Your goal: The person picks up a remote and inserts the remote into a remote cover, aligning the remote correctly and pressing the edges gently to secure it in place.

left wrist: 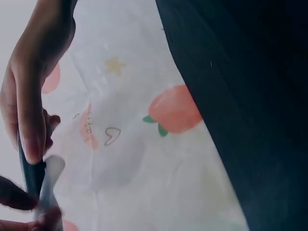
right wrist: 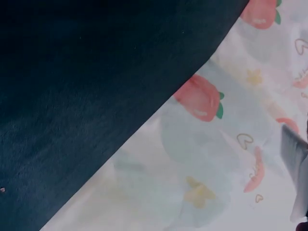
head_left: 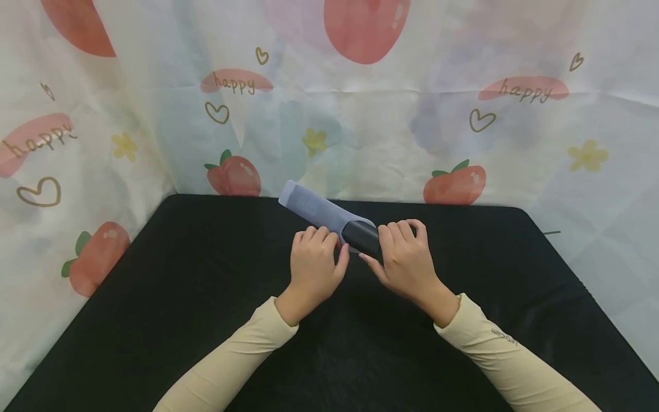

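Observation:
A long, flat grey-blue piece (head_left: 321,212) is held up at a slant over the black table, its free end pointing up and left. A black piece with rounded corners (head_left: 360,236) lies against its lower right end. My left hand (head_left: 315,260) grips the grey-blue piece near that end, fingers over the top. From the other side, my right hand (head_left: 409,260) pinches the end of the black piece, its thumb below. Seen edge-on in the left wrist view, the black piece (left wrist: 32,178) runs beside the pale piece (left wrist: 52,178). Only part of the pale piece (right wrist: 296,168) enters the right wrist view.
A black cloth covers the table (head_left: 128,320). Behind it and along both sides hangs a pale curtain (head_left: 360,131) printed with peaches, hearts and flowers. Cream sleeves (head_left: 231,360) cover both forearms.

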`<state>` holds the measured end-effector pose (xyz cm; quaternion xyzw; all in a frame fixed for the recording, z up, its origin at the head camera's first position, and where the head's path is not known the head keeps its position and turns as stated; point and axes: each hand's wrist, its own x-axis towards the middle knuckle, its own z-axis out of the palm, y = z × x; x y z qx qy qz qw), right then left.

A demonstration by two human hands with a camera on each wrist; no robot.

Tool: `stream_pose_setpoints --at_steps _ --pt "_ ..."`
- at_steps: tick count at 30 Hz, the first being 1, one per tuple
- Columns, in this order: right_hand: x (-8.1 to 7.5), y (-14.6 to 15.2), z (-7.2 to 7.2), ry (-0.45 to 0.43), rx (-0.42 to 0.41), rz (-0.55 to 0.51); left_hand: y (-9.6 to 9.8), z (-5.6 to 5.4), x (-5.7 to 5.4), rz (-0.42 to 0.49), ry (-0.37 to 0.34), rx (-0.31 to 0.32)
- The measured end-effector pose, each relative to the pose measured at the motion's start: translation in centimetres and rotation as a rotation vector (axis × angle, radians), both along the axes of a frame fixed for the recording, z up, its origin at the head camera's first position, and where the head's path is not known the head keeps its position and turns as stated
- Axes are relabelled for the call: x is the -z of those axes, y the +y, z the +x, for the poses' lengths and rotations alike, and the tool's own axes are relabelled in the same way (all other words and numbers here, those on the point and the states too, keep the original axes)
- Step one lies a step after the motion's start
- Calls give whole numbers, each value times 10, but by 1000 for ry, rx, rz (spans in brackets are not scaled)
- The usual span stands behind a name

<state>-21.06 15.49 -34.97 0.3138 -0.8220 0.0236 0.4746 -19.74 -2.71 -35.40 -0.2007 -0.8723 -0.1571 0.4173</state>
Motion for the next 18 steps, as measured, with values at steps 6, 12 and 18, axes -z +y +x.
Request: stream_pose_setpoints --at_steps 6,12,18 --pt "5 -3 4 -68 70 -1 10 -4 10 123 -42 66" --pt "12 -7 9 -129 106 -8 13 -3 20 168 -23 158" --pt "16 -13 12 -170 109 -21 13 0 24 145 -12 177"
